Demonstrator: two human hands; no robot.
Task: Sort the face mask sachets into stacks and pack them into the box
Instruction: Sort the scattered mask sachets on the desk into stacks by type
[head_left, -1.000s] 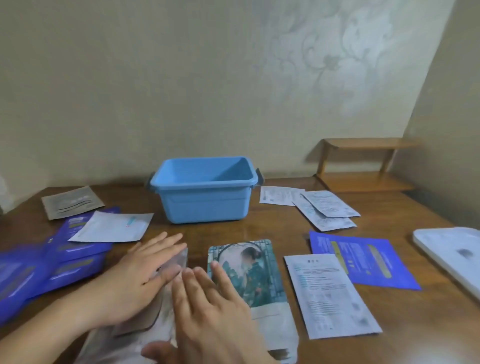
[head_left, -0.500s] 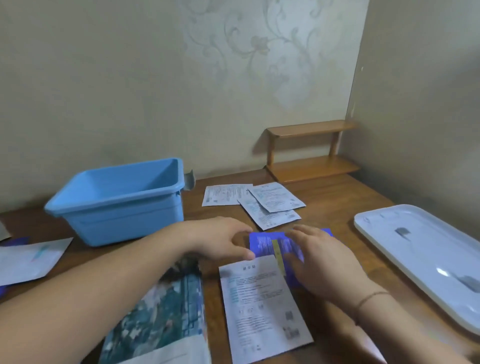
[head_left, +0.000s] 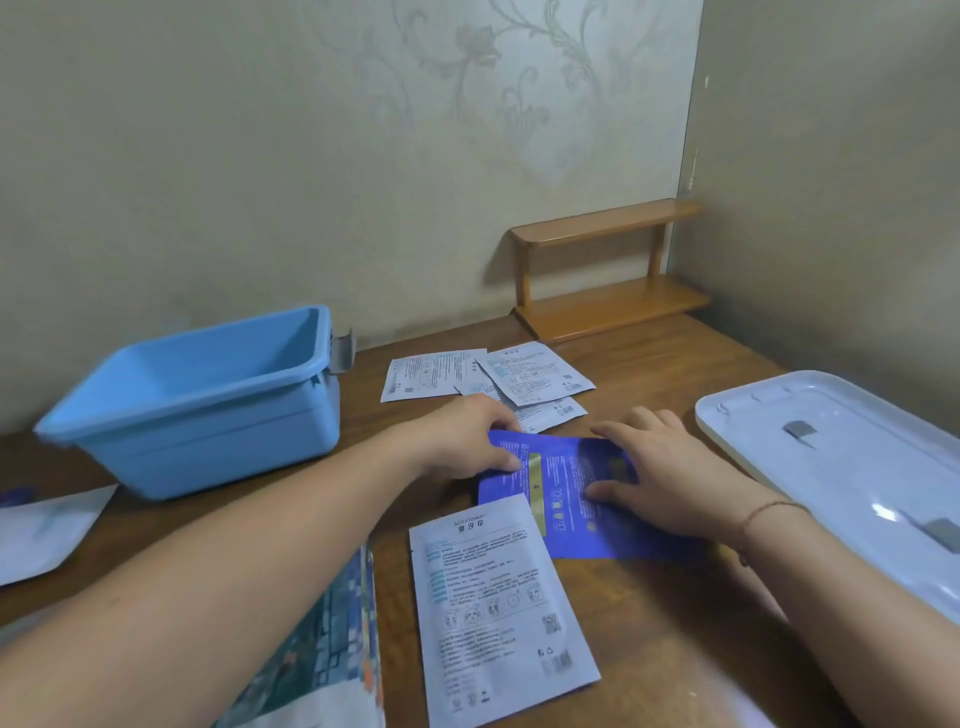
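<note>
Wooden table | left hand pinches blue sachet | right hand presses it flat

The left hand and right hand have moved from the teal sachet onto the blue sachet.

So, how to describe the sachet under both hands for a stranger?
On the wooden table, look between the light blue box and the white lid. There the left hand pinches and the right hand presses one sachet. Its neighbours are white; it is deep blue with a gold stripe.
</note>
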